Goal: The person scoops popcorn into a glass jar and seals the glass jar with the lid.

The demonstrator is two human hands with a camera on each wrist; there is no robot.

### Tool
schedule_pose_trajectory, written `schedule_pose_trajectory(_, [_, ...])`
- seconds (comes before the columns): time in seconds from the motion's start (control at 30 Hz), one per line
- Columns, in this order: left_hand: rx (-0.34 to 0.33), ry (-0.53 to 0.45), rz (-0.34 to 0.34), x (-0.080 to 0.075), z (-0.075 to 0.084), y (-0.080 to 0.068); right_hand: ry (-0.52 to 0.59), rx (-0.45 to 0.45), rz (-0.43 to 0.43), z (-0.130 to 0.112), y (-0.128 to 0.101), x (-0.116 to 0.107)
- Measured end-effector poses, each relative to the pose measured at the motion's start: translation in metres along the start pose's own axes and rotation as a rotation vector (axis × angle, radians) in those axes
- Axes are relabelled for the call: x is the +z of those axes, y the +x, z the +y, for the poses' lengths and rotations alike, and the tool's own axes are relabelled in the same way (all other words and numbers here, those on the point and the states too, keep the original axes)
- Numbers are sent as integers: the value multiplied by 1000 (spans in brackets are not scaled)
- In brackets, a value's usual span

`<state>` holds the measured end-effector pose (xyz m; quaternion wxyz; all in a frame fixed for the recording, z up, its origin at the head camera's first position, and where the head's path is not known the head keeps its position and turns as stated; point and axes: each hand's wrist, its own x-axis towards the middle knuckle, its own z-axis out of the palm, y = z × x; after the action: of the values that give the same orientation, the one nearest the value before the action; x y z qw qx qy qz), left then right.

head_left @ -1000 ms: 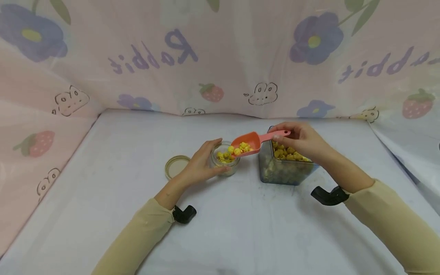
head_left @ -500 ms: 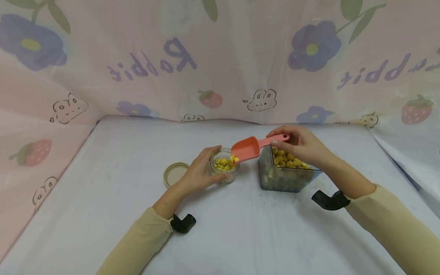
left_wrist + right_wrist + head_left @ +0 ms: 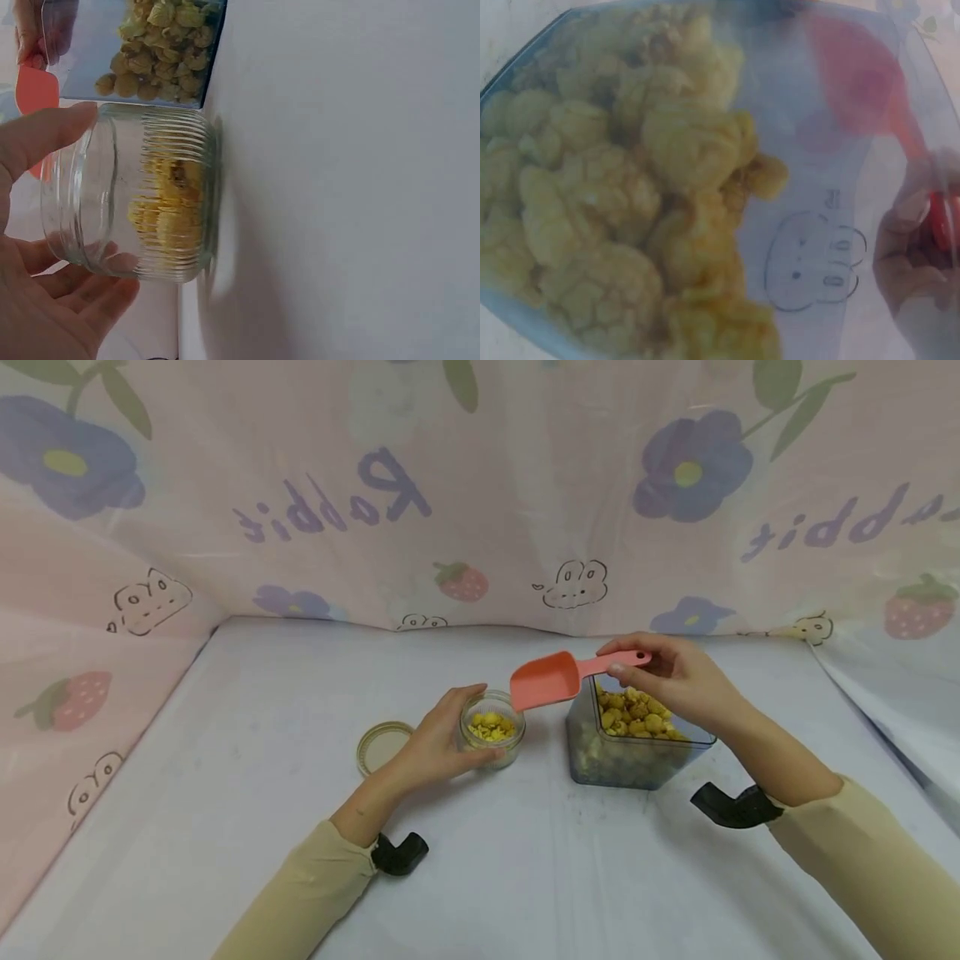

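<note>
My left hand [image 3: 442, 739] grips a ribbed glass jar [image 3: 135, 191] standing on the table, thumb on one side and fingers on the other. Yellow popcorn [image 3: 176, 199] lies in the lower part of the jar. In the head view my right hand [image 3: 675, 681] pinches the handle of a coral-pink scoop [image 3: 546, 681]. Its bowl is bare, and the tip hangs just above the jar's right rim. Under the right hand stands a clear square container [image 3: 615, 764] partly filled with popcorn [image 3: 637, 714]; the right wrist view looks through its wall at the hand.
A round gold-rimmed lid [image 3: 384, 747] lies on the table left of the jar, partly behind the left hand. Small crumbs are scattered in front of the container. A printed pink curtain [image 3: 480, 527] rises behind the white-covered table [image 3: 480, 860].
The popcorn that was in the scoop has dropped into the jar. The emptied scoop has drawn slightly right and away from the jar's mouth. My left hand stays around the jar.
</note>
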<state>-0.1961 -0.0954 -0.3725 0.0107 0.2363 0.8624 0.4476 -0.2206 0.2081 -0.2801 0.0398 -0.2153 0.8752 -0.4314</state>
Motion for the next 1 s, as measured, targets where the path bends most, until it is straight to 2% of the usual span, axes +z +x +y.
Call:
schedule_pose_trajectory(0.13, [12, 3, -12, 2, 4, 1, 25, 18, 35, 4, -6, -4])
schedule_pose_trajectory(0.23, [22, 12, 3, 2, 11, 4, 72, 26, 74, 7, -10, -9])
schedule_pose_trajectory(0.6, [64, 32, 45, 11, 41, 26, 205, -15, 188, 17, -23, -34])
schedule_pose_trajectory(0.83, [95, 41, 50, 19, 52, 34, 481, -142, 205, 26, -33, -48])
schedule_pose_trajectory(1.0, [88, 37, 28, 25, 57, 39, 540, -154, 222, 33, -41, -53])
